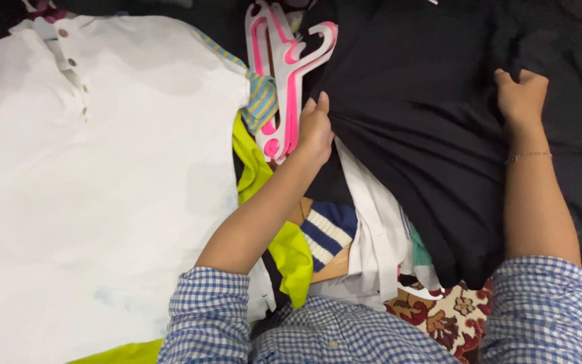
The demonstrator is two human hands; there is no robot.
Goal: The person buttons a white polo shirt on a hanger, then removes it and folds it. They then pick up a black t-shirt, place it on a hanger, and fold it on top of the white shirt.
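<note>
Across the right half of the view lies a black cotton T-shirt (426, 114), spread flat over a heap of mixed clothing. Left hand (314, 128) pinches its left edge, fingers closed on the fabric, apparently to draw it taut. Right hand (521, 96) presses the opposite side, fingers curled into a fold. Pink-and-white plastic hangers (284, 74) rest just beside the left hand; a white polo shirt (89, 189) lies flat, well apart.

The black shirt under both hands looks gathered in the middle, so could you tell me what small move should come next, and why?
Probably draw the two hands apart to pull the cloth flat. The left hand pinches the black shirt at its left edge beside the pink and white hangers, and the right hand presses its right side; creases run between them, so the fabric is not yet smooth.
</note>
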